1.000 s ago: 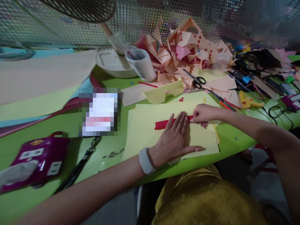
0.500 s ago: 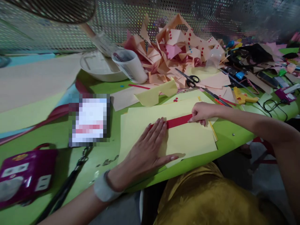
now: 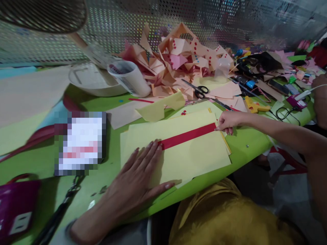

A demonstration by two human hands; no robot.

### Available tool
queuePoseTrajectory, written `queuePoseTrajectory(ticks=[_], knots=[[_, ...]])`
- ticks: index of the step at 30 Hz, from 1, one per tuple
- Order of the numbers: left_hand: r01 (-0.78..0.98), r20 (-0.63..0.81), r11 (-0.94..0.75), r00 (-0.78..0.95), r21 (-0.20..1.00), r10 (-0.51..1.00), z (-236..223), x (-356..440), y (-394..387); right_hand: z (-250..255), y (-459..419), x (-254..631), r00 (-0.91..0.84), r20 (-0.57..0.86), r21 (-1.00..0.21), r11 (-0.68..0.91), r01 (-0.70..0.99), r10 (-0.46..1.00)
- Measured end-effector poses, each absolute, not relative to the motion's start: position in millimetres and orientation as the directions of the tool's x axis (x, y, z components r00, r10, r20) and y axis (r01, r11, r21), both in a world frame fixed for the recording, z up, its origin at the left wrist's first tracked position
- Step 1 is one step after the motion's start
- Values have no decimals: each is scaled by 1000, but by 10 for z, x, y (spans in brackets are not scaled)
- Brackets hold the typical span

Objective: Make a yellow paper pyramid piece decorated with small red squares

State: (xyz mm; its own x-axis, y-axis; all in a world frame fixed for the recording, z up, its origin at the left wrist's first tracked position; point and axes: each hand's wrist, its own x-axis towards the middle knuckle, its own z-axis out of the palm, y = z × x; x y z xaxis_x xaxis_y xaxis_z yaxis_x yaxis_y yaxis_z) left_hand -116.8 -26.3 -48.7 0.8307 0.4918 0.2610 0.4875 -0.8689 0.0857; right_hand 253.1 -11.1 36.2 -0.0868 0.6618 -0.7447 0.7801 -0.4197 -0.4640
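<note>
You've got left hand (image 3: pixel 135 180) flat, fingertips on red strip (image 3: pixel 189 135) mid-frame, right hand (image 3: pixel 227 121) pinching its right end; looks like smoothing along yellow sheet (image 3: pixel 194 160); next calls for steady tension, even pressure

Passage runs over the yellow paper (image 3: pixel 194 158) at near right; beyond, scissors (image 3: pixel 193 86) (and heaped scraps (image 3: pixel 178 59)) obstruct.

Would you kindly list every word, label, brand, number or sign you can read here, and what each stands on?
No text can be read in this view.
Phone: screen pixelated, nothing legible.
White cup: any print is too blurred to read.
Yellow glue gun: any marking is too small.
Red strip, top yellow sheet: no writing visible.
</note>
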Motion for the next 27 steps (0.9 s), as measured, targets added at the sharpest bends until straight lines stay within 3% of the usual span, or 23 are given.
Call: queuePoseTrajectory(ticks=[8, 11, 12, 14, 18, 21, 27], knots=[[425, 263, -902, 865, 72, 428, -342, -1191, -128, 347, -150, 2723, -106, -718, -550, -468, 692, 688], [598, 264, -767, 721, 232, 641, -4, -973, -26, 477, -108, 2600, -130, -684, -598, -450, 664, 717], [663, 202, -683, 656, 307, 728, 122, -853, 9, 517, -86, 2517, -145, -682, -603, -439, 666, 717], [717, -73, -533, 624, 448, 778, 335, -567, 79, 569, -37, 2320, -176, -692, -590, -408, 696, 700], [715, -485, -192, 621, 672, 615, 449, -47, 206, 535, 59, 2001, -215, -738, -539, -367, 758, 640], [722, -600, -43, 606, 691, 523, 335, 131, 275, 450, 112, 1935, -197, -774, -488, -370, 791, 602], [740, -671, 40, 583, 671, 459, 197, 155, 341, 358, 159, 1987, -226, -785, -508, -391, 768, 576]])
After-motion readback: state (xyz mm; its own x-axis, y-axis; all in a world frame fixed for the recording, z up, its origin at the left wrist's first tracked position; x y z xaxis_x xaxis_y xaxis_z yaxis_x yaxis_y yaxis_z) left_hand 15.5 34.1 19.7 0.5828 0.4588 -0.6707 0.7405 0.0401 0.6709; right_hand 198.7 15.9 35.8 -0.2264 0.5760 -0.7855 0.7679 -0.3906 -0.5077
